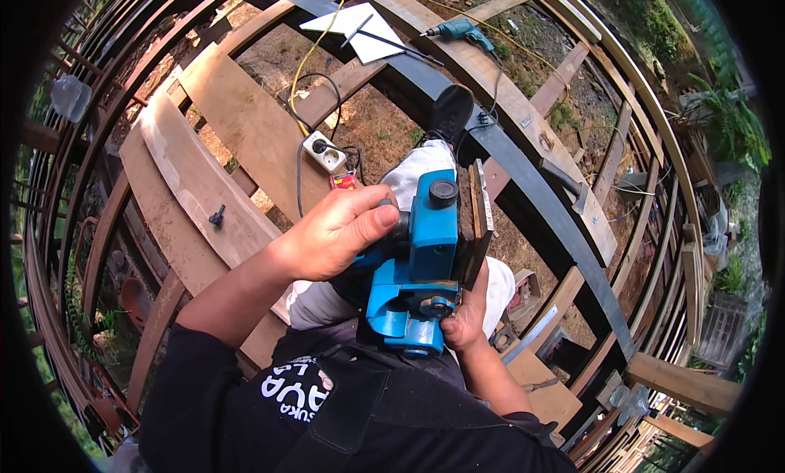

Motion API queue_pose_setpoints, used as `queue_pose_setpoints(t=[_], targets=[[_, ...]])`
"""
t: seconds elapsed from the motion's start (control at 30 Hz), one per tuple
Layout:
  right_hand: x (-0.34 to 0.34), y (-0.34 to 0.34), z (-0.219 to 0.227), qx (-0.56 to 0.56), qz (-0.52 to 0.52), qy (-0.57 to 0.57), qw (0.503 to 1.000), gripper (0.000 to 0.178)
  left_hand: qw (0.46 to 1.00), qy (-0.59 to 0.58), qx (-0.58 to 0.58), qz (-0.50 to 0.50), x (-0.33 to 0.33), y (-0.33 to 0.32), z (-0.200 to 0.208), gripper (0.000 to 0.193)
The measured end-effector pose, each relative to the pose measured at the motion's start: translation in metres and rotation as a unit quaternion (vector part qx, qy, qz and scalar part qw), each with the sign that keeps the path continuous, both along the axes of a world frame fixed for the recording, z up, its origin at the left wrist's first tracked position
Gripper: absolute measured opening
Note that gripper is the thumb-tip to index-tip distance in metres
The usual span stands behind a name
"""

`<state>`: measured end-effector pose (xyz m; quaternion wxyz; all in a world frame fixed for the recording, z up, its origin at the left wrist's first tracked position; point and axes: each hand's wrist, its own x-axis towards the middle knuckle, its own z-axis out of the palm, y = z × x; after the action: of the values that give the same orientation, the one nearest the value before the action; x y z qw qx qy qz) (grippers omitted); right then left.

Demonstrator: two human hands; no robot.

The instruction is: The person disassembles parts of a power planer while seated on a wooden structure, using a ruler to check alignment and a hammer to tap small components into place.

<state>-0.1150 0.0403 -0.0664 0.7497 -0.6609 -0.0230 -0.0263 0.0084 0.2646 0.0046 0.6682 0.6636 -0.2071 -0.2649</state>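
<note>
A blue power tool with black knobs [433, 228], by its look a belt sander, stands tipped on its side above my lap. Its flat base faces right, with a brown and grey edge. My left hand [339, 228] is wrapped round its black handle, the thumb lying on top. Low on the right side, my right hand [468, 316] grips the tool near the base, with the thumb toward me; some of its fingers are hidden behind the base. A red packet [343, 180] shows just beyond my left hand, beside a white socket strip [325, 153] with a black plug in it.
Wide planks [245, 130] lie to the left, a small black part [217, 217] on one. A dark metal beam [556, 203] curves along the right. Farther off are a teal drill [462, 31], a white sheet [364, 35] and a dark-handled hatchet-like tool [564, 183]. Cables cross the ground.
</note>
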Motion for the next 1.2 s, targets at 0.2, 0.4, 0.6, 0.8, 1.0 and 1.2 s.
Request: queue_pose_setpoints(t=[0.2, 0.4, 0.6, 0.8, 1.0, 1.2], targets=[[-0.001, -0.001, 0.0, -0.001, 0.009, 0.005, 1.0, 0.132, 0.96, -0.275, 0.005, 0.061, 0.002, 0.0, 0.0, 0.053], [-0.001, -0.001, 0.002, -0.001, 0.009, 0.003, 1.0, 0.132, 0.964, -0.257, 0.045, 0.059, 0.0, -0.001, -0.002, 0.05], [-0.001, -0.002, 0.001, -0.021, 0.009, 0.001, 1.0, 0.132, 0.994, 0.083, 0.076, -0.017, 0.003, 0.002, 0.006, 0.072], [-0.006, -0.001, -0.001, -0.008, 0.003, 0.016, 1.0, 0.131, 0.978, -0.206, 0.015, 0.041, -0.003, 0.0, 0.002, 0.054], [-0.004, 0.0, 0.001, -0.013, 0.006, 0.014, 1.0, 0.13, 0.992, -0.117, 0.003, 0.038, -0.008, 0.003, -0.005, 0.055], [-0.005, -0.001, 0.001, -0.029, 0.009, 0.008, 1.0, 0.131, 0.992, -0.1, -0.02, 0.08, -0.006, -0.003, 0.019, 0.1]])
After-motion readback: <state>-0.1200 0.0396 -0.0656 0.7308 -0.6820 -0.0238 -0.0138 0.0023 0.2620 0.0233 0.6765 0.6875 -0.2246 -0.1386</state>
